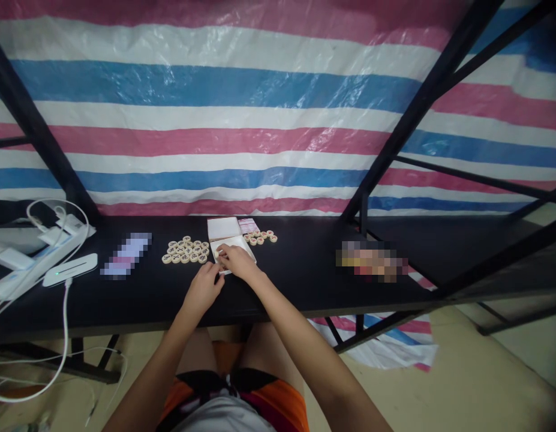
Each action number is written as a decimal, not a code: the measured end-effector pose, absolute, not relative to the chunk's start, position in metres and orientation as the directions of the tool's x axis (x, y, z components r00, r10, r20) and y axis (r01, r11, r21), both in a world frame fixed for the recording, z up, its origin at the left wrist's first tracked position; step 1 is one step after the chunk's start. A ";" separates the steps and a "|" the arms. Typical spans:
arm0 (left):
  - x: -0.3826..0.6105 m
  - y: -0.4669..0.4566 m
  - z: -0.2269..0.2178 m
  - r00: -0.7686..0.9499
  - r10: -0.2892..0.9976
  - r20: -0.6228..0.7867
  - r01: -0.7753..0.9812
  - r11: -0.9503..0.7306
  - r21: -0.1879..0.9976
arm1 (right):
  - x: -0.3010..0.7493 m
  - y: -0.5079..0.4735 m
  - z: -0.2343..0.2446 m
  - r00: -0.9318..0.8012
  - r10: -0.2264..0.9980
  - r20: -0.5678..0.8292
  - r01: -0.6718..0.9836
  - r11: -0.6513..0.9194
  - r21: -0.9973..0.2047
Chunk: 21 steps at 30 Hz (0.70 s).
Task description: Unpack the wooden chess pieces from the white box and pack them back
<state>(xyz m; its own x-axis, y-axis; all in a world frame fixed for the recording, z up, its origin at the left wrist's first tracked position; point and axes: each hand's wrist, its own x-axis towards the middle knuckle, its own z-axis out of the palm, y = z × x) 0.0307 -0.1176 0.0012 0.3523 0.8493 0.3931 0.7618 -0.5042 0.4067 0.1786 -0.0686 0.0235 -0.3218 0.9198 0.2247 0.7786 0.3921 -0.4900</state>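
A white box [245,243] lies open on the black table, its lid [224,228] folded back toward the wall. My right hand [235,260] reaches over the box, its fingers bent down and closed inside it. Against the box's near left corner is my left hand [206,284], fingers curled together close to the right fingertips. What the fingertips pinch is hidden or too small to make out. Left of the box, round Chinese chess pieces [185,250] with black characters lie in rows. Several chess pieces with red characters [260,237] sit just right of the box.
A pinkish printed card [248,226] lies behind the red pieces. Further left are a blurred phone-like object [126,256], a white device [71,270] on a cable and a power strip [44,258]. A blurred item [371,261] is on the right. Black metal posts [394,132] frame the table.
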 end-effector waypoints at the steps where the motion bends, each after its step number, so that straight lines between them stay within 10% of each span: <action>1: 0.031 -0.118 0.001 0.351 0.847 0.398 0.760 -0.506 0.408 | 0.179 -0.068 0.024 -0.317 0.924 0.213 0.783 0.381 -0.492; 21: 0.032 -0.120 0.003 0.333 0.859 0.389 0.790 -0.479 0.383 | 0.167 -0.046 0.037 -0.275 0.946 0.171 0.828 0.323 -0.458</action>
<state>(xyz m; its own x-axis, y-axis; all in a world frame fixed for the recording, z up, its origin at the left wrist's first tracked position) 0.0320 -0.1200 0.0029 0.3331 0.8591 0.3885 0.7898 -0.4793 0.3827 0.1665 -0.0464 0.0367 -0.2752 0.9461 0.1705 0.8279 0.3234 -0.4583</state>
